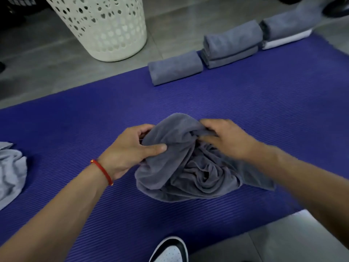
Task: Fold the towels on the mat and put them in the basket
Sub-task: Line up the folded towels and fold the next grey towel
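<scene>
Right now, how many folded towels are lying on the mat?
4, possibly more hidden: one grey towel alone at the mat's far edge, a stack of two to its right, and a grey one on white cloth beyond, partly cut off by the frame.

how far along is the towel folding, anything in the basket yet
Done: folded towels sit in a row at the mat's far edge. In hand: both hands, left and right, grip a crumpled grey towel. Left: another unfolded towel at the left, then loading the basket; its inside isn't visible.
</scene>
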### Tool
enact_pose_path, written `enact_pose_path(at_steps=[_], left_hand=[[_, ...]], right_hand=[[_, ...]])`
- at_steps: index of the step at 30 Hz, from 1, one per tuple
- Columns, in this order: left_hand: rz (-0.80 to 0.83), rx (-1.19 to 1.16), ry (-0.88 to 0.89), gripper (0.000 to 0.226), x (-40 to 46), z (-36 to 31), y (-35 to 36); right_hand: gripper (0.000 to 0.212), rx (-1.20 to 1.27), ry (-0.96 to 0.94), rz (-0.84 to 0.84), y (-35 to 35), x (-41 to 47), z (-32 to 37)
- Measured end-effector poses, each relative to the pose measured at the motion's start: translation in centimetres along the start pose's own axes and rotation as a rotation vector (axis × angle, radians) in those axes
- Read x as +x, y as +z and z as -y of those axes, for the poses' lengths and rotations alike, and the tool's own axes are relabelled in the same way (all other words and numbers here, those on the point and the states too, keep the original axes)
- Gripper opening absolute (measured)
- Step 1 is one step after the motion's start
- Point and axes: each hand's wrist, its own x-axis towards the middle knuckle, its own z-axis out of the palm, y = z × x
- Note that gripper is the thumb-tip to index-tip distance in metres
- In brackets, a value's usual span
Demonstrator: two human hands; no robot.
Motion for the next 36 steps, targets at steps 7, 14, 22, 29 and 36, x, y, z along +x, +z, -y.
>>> enact_pose_path(at_steps=[7,14,22,29,36], left_hand=[[0.461,0.191,0.164,0.052,-1.9,-0.6,8.2],[-0.078,0.325,0.237,0.022,4.2,0.2,6.8],[0.033,0.631,0.335,0.037,13.7,1.3,9.0],[0.148,0.825,0.201,0.05,19.2,-0.7,13.9],[0.148,0.859,-0.004,0.039,21.2,-0.9,13.9]], right_hand=[[0.052,-0.142,0.122,-0.249,-7.6,1.9,-2.7],[0.045,-0.189,0.562,-0.007,-3.7,-1.5,-3.3],[0.064,-0.365,0.871,0.136,3.7,-9.4,-2.4],[0.026,0.465,0.934,0.037,6.3,-14.5,-1.7],[0.011,0.796,1.07,-0.092,9.2,-17.5,-1.0]])
